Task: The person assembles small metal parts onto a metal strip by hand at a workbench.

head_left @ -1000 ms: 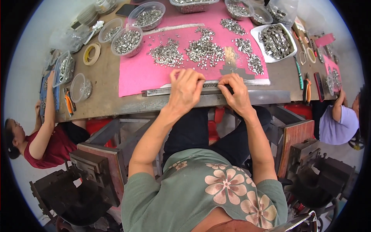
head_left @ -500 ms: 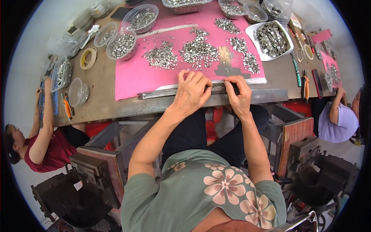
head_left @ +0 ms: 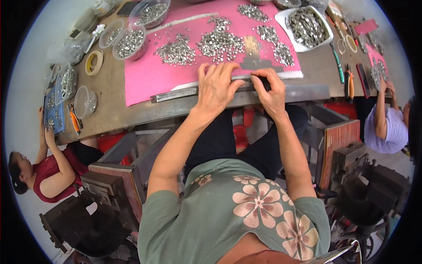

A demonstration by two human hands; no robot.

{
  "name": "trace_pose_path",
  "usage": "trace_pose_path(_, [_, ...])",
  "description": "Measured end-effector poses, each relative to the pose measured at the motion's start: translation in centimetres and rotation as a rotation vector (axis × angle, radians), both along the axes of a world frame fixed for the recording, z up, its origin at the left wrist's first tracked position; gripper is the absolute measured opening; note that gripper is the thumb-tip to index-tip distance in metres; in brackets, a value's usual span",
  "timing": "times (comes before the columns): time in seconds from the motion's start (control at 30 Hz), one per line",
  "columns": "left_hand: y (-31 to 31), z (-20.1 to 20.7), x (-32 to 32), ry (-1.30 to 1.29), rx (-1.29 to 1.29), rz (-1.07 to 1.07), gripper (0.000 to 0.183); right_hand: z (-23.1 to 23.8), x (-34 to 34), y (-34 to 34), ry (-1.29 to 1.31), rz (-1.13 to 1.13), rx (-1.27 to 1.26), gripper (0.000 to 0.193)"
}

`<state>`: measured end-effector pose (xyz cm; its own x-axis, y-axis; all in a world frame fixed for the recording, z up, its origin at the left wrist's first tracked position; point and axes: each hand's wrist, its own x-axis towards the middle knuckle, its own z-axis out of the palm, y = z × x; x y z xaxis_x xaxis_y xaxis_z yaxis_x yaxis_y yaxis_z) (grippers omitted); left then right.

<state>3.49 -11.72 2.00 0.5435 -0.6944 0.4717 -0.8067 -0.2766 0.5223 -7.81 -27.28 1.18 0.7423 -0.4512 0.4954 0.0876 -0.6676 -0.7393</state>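
A long, narrow metal strip [head_left: 175, 95] with a row of small pieces along it lies at the front edge of the pink mat [head_left: 140, 90]. Across it rests my left hand [head_left: 215, 88], its fingers stretched over the far side and its thumb apart, pointing right. My right hand [head_left: 273, 91] is closed at the strip's right part, thumb and forefinger together around a small black object [head_left: 265, 83], mostly hidden by the fingers. Beyond my hands, loose small shiny metal pieces [head_left: 220, 45] lie in piles, near flat grey pieces [head_left: 259, 64].
Clear tubs of metal pieces [head_left: 130, 42] stand at left, by a tape roll [head_left: 94, 62]. A white tray of metal parts [head_left: 306, 27] sits at right, with orange-handled pliers [head_left: 349, 82] and a phone [head_left: 363, 82] nearer. People work at both sides.
My left fingers have spread from a pinch, and its thumb has come away. My right hand stays closed at the strip. The view has shifted slightly; the person at left has lowered their arms.
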Motion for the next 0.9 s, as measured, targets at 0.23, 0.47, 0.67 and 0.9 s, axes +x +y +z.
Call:
trace_pose_path(0.23, [1.7,0.4,0.4,-0.049,-0.096,0.032,0.027,0.1,0.1,-0.3,0.037,0.071,-0.108,0.019])
trace_pose_path(0.47, [5.3,0.0,1.6,-0.139,-0.102,0.151,0.026,-0.1,-0.7,0.1,0.013,0.043,0.112,0.015])
trace_pose_path(0.67, [7.6,-0.8,-0.1,-0.141,0.03,0.166,0.037,-0.3,-1.9,0.5,-0.004,-0.022,-0.185,0.026])
trace_pose_path(0.9, [7.5,-2.1,-0.6,-0.099,-0.076,0.136,0.032,-1.9,-3.4,1.6,-0.062,-0.069,-0.386,0.04])
